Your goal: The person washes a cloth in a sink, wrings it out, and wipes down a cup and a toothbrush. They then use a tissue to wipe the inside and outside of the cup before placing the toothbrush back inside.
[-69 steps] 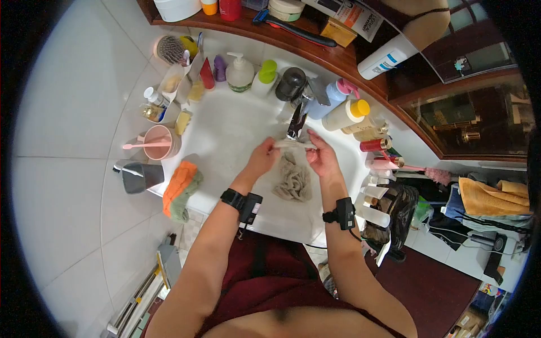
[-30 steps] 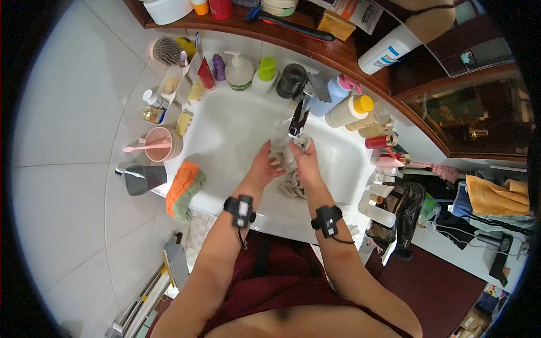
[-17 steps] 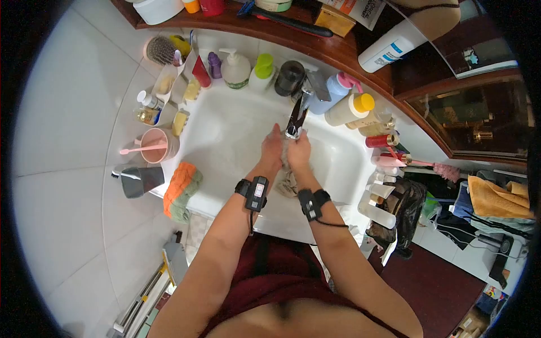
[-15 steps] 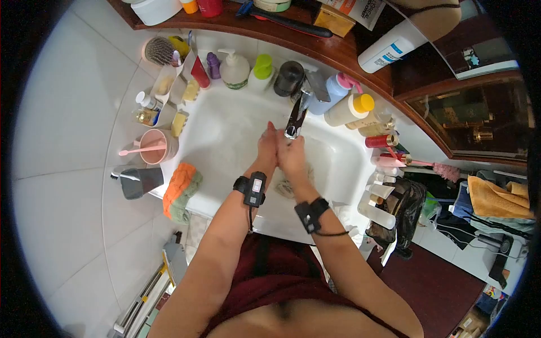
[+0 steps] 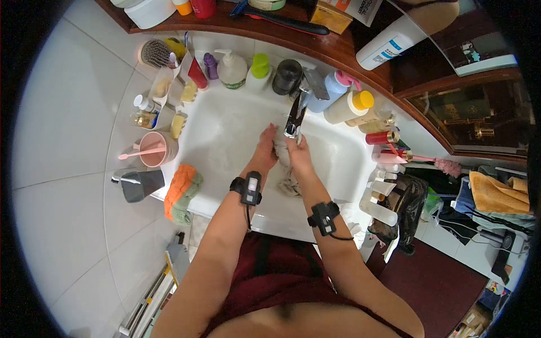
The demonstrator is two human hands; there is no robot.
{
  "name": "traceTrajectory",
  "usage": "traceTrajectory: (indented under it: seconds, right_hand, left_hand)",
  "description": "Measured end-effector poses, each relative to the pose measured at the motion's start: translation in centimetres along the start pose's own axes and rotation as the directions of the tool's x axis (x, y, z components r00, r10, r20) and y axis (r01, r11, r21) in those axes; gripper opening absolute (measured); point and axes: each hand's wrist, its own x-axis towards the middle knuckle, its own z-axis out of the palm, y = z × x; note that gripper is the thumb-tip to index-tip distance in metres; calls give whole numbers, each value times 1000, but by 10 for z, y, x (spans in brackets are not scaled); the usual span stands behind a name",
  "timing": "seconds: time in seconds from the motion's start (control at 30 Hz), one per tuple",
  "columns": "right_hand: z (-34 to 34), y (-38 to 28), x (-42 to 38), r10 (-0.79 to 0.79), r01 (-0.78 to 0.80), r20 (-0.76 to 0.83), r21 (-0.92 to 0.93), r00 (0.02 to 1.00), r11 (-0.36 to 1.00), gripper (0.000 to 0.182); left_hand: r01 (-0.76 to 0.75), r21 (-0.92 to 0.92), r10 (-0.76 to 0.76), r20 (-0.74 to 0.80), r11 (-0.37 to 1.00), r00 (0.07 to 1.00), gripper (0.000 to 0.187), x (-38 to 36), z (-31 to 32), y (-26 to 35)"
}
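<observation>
- Your right hand (image 5: 300,153) is curled, apparently closed on the grey cloth (image 5: 281,149) beneath the faucet (image 5: 295,117); your left hand (image 5: 265,150) stands half open beside it, its hold hidden.
- Where does the cloth sit?
- Bunched between your hands, more grey fabric (image 5: 289,187) lying nearer in the sink (image 5: 197,163).
- Hazards?
- Slick folds could slip if your grip is loose; a sudden lift could knock your right knuckles on the spout.
- Clearance?
- Open basin to your left; bottles (image 5: 232,71) crowd the far rim, and an orange-and-green towel (image 5: 182,193) covers the near-left corner.
</observation>
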Motion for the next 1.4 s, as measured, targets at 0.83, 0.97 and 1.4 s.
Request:
traceTrajectory:
  seconds: [0.83,0.97,1.4]
  right_hand:
    - [3,12,31,-238,200,2,-551,971,810,43]
    - [-7,-17,0,-136,136,21,-8,991,991,39]
    - [-54,-56,-35,32,-250,589,293,807,923,46]
  left_hand:
    - [78,119,-57,-169,990,984,60,-9,1,-5]
    - [202,127,-179,-174,971,968,70,-48,29,31]
    - [288,137,-296,43,948,954,47,-35,10,32]
